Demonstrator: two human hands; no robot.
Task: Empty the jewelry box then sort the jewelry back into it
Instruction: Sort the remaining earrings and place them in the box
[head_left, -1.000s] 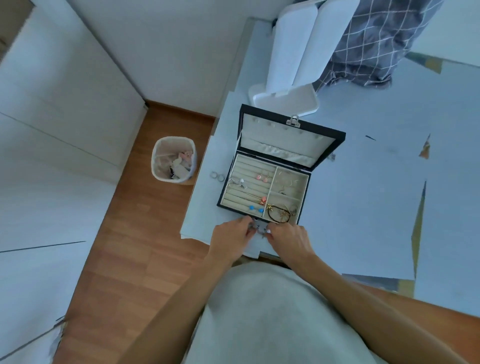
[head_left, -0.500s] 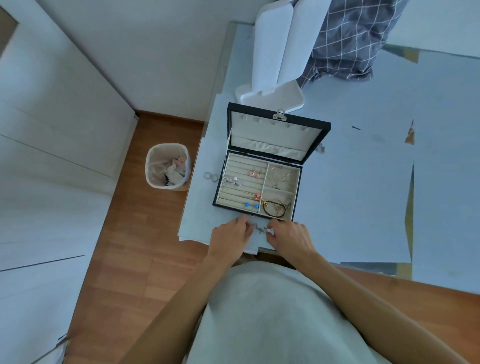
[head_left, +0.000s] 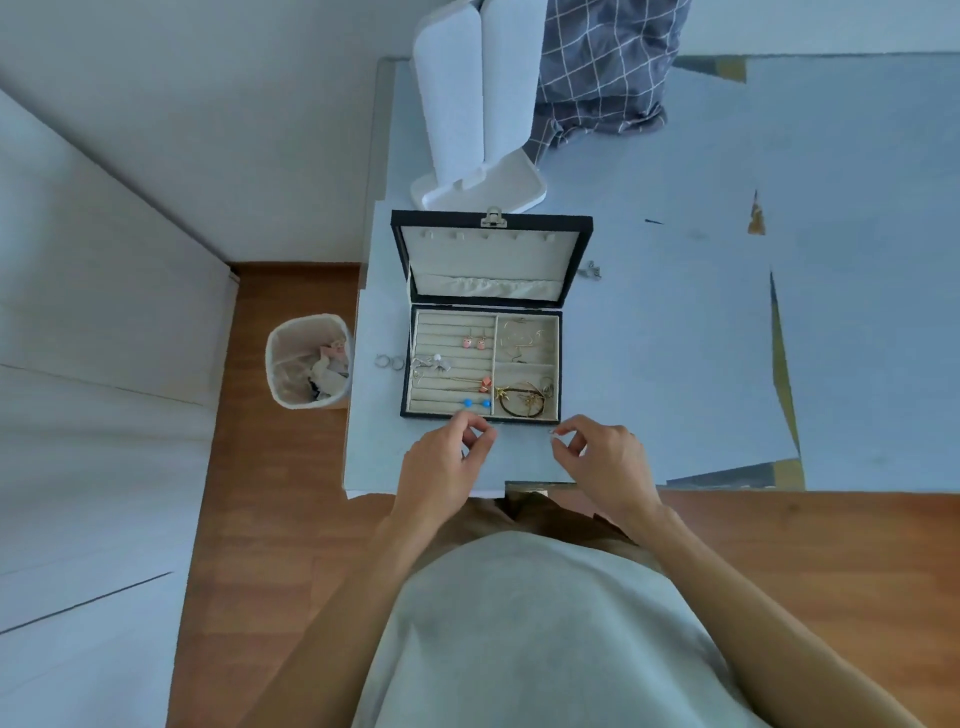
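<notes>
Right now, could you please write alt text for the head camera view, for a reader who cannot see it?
Two hands, the left hand and right hand, hover apart, fingers curled, at the near edge of an open black jewelry box holding earrings and a bracelet. Two silver rings lie on the table beside it.

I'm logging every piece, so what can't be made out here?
Head view only:
- Whatever the right hand and left hand pinch: too small.
- Tangled items in the jewelry box near-right compartment: overlapping, uncountable.
- Small metal pieces beside the lid: too small.
- Wastebasket contents: crumpled, unclear.
</notes>
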